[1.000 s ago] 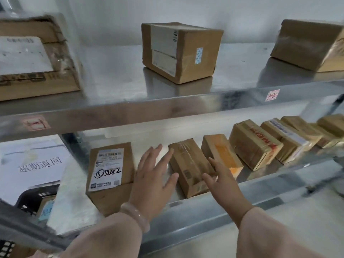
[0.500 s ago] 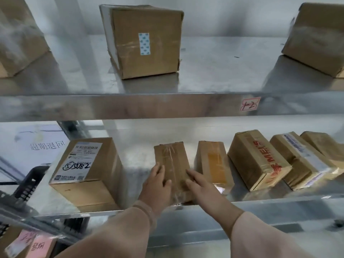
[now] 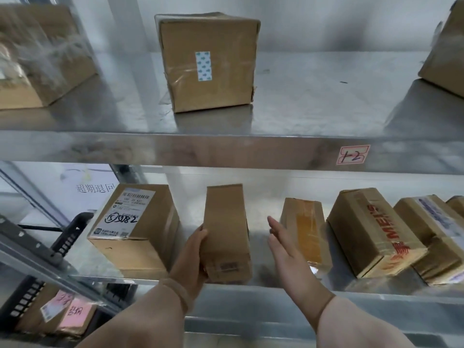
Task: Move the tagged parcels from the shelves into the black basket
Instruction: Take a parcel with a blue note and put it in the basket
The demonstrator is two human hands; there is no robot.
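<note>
Nearest you and low on the left, the black plastic basket (image 3: 71,233) stands beside the rack, with pink-tagged cardboard parcels (image 3: 75,313) showing below its rim.

Your left hand (image 3: 197,256) grips the narrow brown cardboard parcel (image 3: 226,229) at its lower left corner. The thumb lies along the near edge and the fingers curl round the side. The parcel stands tipped up at the front of the lower steel shelf (image 3: 288,290), broad face toward you, with a small barcode label near its bottom edge. I cannot tell whether its base has cleared the shelf.

Judging by that one-handed hold, it is probably light. The card looks stiff, with taped, slightly glossy patches that could slide under your fingers. Take it across the narrow width, low down by the corners, where the board should be strongest.

Your right hand (image 3: 283,249) is flat and empty, fingers straight, palm turned toward the parcel and clear of it. It sits between the parcel and the orange-taped carton (image 3: 305,229). Bringing that palm onto the right side would steady the parcel.

Just left of the parcel stands a larger brown box with a white shipping label (image 3: 136,229).

Farther up, the upper steel shelf (image 3: 226,146) carries a squarish box with a blue-patterned sticker (image 3: 208,62).
</note>
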